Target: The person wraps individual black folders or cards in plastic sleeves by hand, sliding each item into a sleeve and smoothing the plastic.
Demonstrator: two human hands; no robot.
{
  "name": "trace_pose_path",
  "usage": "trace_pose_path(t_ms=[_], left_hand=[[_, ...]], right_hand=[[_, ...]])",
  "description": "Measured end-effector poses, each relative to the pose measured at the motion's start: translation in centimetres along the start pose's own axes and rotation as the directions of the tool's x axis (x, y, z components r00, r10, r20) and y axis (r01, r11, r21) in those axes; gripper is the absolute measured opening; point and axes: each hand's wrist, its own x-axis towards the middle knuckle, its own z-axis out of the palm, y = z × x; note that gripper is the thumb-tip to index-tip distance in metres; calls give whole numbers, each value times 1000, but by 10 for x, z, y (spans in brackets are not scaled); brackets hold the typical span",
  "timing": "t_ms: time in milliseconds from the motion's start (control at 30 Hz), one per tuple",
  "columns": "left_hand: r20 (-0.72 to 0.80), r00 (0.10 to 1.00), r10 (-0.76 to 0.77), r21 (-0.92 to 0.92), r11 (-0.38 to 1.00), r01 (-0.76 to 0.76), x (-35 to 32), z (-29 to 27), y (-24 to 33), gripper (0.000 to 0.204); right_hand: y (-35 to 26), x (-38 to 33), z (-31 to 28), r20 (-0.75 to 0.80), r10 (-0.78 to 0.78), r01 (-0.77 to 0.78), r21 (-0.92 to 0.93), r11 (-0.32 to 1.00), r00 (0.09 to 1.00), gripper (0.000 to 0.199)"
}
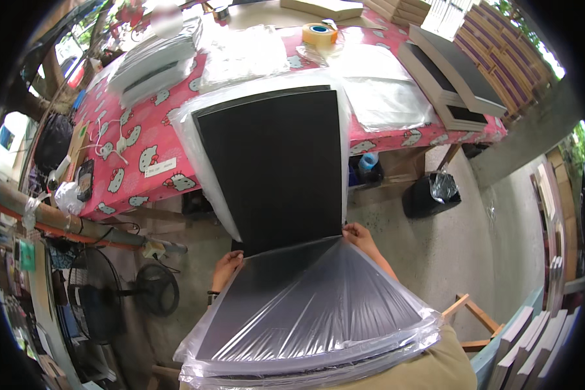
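Note:
A large black board (273,162) stretches from the table's near edge toward my lap. Its far part lies bare over a whitish plastic-covered stack. The near part runs under a clear plastic bag (318,305), wrinkled and shiny, spread over my lap on top of more wrapped black boards (253,380). My left hand (227,266) pinches the left corner of the bag's mouth beside the board. At the opposite corner, my right hand (361,237) has its fingers closed on the bag's edge. Both sets of fingertips are partly hidden by the plastic.
The table has a pink patterned cloth (133,166). On it are clear bags (387,97), a tape roll (320,34), a wrapped stack (153,68) and dark boards (458,71). A black fan (97,296) stands left; a black bin (429,201) stands right, near a wooden stool (478,318).

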Motion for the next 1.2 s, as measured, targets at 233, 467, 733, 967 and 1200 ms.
trace_pose_path(t_ms=[233, 467, 733, 967, 1200], left_hand=[[-247, 798, 550, 300, 826, -477, -16, -3, 71, 35], [999, -15, 45, -47, 905, -424, -84, 48, 168, 69], [591, 776, -219, 359, 933, -10, 0, 31, 56, 44], [453, 876, -165, 258, 965, 49, -4, 40, 57, 36], [426, 894, -140, 180, 981, 68, 4, 38, 49, 38]], right_hand=[[-141, -11, 10, 265, -204, 175, 129, 976, 942, 28], [-184, -47, 58, 984, -175, 242, 165, 956, 23, 48], [-118, 13, 23, 656, 170, 358, -589, 724, 735, 27], [-216, 130, -68, -334, -569, 327, -560, 761, 751, 17], [-209, 190, -82, -193, -648, 255, -808, 531, 736, 19]])
